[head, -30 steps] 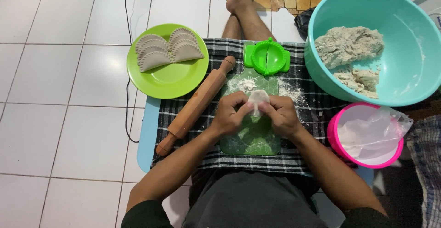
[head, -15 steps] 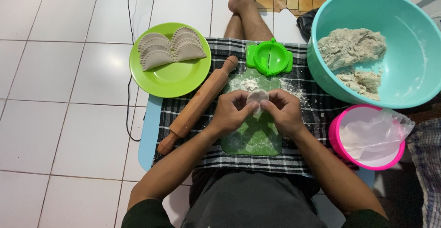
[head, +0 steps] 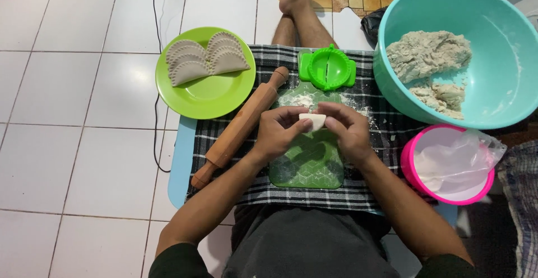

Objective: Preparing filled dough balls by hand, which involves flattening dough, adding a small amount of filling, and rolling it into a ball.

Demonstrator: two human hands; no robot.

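My left hand (head: 277,129) and right hand (head: 347,129) have moved little since a moment ago; both stay curled on the small dough piece (head: 312,122), pinched between my fingertips over the green board (head: 307,157), so the shaping seems still going on. Beyond my left hand lie the rolling pin (head: 241,127) and the green plate (head: 207,96). Beyond my right stands the teal bowl (head: 493,96). Around is white tile floor (head: 73,121).
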